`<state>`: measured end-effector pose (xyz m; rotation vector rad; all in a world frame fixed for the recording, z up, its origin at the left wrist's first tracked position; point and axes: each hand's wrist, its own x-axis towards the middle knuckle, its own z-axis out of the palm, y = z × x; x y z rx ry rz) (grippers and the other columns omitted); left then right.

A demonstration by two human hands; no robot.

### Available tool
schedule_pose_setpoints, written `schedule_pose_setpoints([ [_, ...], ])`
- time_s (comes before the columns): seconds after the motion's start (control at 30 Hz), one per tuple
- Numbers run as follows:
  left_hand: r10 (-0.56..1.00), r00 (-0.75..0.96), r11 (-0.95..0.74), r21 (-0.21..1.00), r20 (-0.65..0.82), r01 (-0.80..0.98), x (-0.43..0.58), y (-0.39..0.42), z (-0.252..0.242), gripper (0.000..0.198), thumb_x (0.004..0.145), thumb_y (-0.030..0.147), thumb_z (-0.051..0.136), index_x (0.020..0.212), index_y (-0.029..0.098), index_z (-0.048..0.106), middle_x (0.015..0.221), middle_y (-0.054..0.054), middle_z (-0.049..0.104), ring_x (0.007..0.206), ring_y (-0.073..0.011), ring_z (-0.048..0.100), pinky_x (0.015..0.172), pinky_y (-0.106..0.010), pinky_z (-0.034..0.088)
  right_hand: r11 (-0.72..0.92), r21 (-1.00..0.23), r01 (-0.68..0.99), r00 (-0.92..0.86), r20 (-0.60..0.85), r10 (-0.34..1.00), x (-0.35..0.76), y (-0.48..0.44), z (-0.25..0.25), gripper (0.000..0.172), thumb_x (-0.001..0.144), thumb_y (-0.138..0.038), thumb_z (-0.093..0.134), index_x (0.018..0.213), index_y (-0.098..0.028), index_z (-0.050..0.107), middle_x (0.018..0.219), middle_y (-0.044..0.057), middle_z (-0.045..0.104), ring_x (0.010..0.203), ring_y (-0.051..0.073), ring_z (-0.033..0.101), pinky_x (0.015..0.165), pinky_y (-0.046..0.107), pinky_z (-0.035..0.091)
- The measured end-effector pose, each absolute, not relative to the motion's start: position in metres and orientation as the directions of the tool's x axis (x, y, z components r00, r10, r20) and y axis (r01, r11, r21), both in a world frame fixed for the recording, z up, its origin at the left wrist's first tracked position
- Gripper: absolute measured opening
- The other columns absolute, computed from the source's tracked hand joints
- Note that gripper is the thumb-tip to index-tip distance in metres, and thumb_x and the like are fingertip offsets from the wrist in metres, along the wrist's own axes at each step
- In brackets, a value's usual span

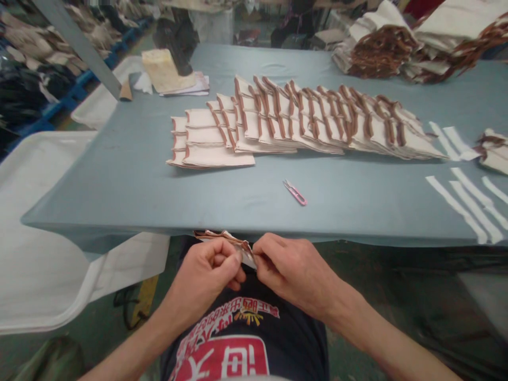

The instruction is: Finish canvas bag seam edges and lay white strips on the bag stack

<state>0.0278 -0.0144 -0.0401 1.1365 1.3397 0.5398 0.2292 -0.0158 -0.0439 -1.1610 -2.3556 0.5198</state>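
Observation:
Both hands meet just below the near edge of the grey-blue table (130,180). My left hand (204,272) and my right hand (291,270) each pinch a small cream fabric piece with brown trim (222,236), held between them above my lap. Its far end pokes out just under the table edge. Pink thread snips (295,192) lie on the table a little beyond my right hand. Farther back, a long overlapping row of cream pieces with brown trim (301,124) stretches across the table.
White fabric strips (468,203) lie at the right edge. Heaps of cream pieces with brown trim (381,47) sit at the far right. A cream block (164,69) stands at the far left. A white plastic bin (43,222) stands left of the table.

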Motion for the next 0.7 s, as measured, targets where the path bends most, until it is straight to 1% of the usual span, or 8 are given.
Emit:
schedule_pose_setpoints([
  [0.07, 0.960, 0.155, 0.142, 0.885, -0.232, 0.443, 0.019, -0.013, -0.040, 0.018, 0.087, 0.035, 0.060, 0.085, 0.019, 0.066, 0.080, -0.004, 0.075, 0.071, -0.0183, 0.070, 0.070, -0.032, 0.057, 0.575, -0.532, 0.621, -0.530, 0.256, 0.809, 0.233, -0.018, -0.047, 0.018, 0.095, -0.007, 0.051, 0.084, -0.015, 0.064, 0.074, 0.000, 0.066, 0.059, 0.011, 0.059, 0.055, 0.026, 0.037],
  [0.13, 0.978, 0.204, -0.079, 0.829, -0.043, 0.553, 0.011, -0.010, -0.041, 0.016, 0.087, 0.026, 0.058, 0.099, 0.020, 0.068, 0.096, -0.003, 0.076, 0.088, -0.0201, 0.071, 0.084, -0.035, 0.055, 0.607, -0.515, 0.606, -0.540, 0.295, 0.789, 0.236, -0.020, -0.048, 0.021, 0.096, -0.008, 0.048, 0.084, -0.015, 0.065, 0.073, 0.000, 0.065, 0.059, 0.011, 0.059, 0.055, 0.026, 0.036],
  [0.23, 0.925, 0.377, -0.190, 0.793, -0.054, 0.579, 0.008, -0.008, -0.047, 0.022, 0.085, 0.018, 0.057, 0.104, 0.022, 0.067, 0.101, -0.001, 0.076, 0.096, -0.0200, 0.070, 0.090, -0.035, 0.052, 0.652, -0.429, 0.625, -0.550, 0.351, 0.758, 0.238, -0.024, -0.048, 0.028, 0.098, -0.009, 0.045, 0.080, -0.015, 0.065, 0.069, 0.000, 0.063, 0.056, 0.012, 0.056, 0.053, 0.028, 0.035],
  [0.33, 0.899, 0.434, -0.220, 0.789, -0.065, 0.574, 0.012, -0.011, -0.052, 0.016, 0.085, 0.016, 0.057, 0.096, 0.021, 0.067, 0.097, -0.001, 0.075, 0.091, -0.0198, 0.068, 0.087, -0.034, 0.051, 0.670, -0.353, 0.653, -0.556, 0.377, 0.741, 0.236, -0.028, -0.047, 0.032, 0.099, -0.009, 0.043, 0.076, -0.016, 0.064, 0.065, 0.000, 0.061, 0.055, 0.013, 0.054, 0.052, 0.029, 0.034],
  [0.43, 0.881, 0.460, -0.177, 0.824, -0.110, 0.537, 0.018, -0.014, -0.047, 0.013, 0.087, 0.019, 0.054, 0.086, 0.020, 0.068, 0.088, -0.001, 0.074, 0.083, -0.0197, 0.066, 0.080, -0.033, 0.049, 0.668, -0.354, 0.654, -0.551, 0.382, 0.742, 0.234, -0.031, -0.049, 0.031, 0.099, -0.009, 0.043, 0.077, -0.016, 0.064, 0.065, 0.000, 0.061, 0.055, 0.013, 0.054, 0.051, 0.029, 0.033],
  [0.5, 0.833, 0.513, -0.055, 0.892, -0.207, 0.449, 0.021, -0.014, -0.039, 0.018, 0.088, 0.021, 0.053, 0.089, 0.020, 0.072, 0.091, -0.002, 0.075, 0.087, -0.0206, 0.068, 0.081, -0.032, 0.051, 0.657, -0.399, 0.639, -0.547, 0.364, 0.754, 0.233, -0.032, -0.049, 0.029, 0.098, -0.009, 0.044, 0.078, -0.017, 0.063, 0.065, 0.000, 0.062, 0.055, 0.013, 0.054, 0.051, 0.028, 0.032],
  [0.6, 0.747, 0.582, 0.172, 0.938, -0.323, 0.300, 0.023, -0.010, -0.031, 0.024, 0.092, 0.027, 0.054, 0.098, 0.020, 0.076, 0.101, -0.005, 0.077, 0.097, -0.0233, 0.068, 0.088, -0.032, 0.052, 0.587, -0.546, 0.598, -0.546, 0.260, 0.797, 0.234, -0.031, -0.047, 0.022, 0.095, -0.009, 0.048, 0.080, -0.017, 0.062, 0.068, -0.001, 0.064, 0.056, 0.011, 0.056, 0.053, 0.026, 0.034],
  [0.7, 0.717, 0.567, 0.306, 0.914, -0.406, 0.266, 0.023, -0.009, -0.035, 0.025, 0.093, 0.035, 0.060, 0.093, 0.018, 0.078, 0.094, -0.006, 0.075, 0.089, -0.0227, 0.067, 0.078, -0.030, 0.053, 0.447, -0.694, 0.565, -0.546, 0.093, 0.833, 0.235, -0.029, -0.043, 0.015, 0.089, -0.008, 0.055, 0.080, -0.018, 0.062, 0.068, -0.003, 0.064, 0.055, 0.009, 0.055, 0.054, 0.023, 0.034],
])
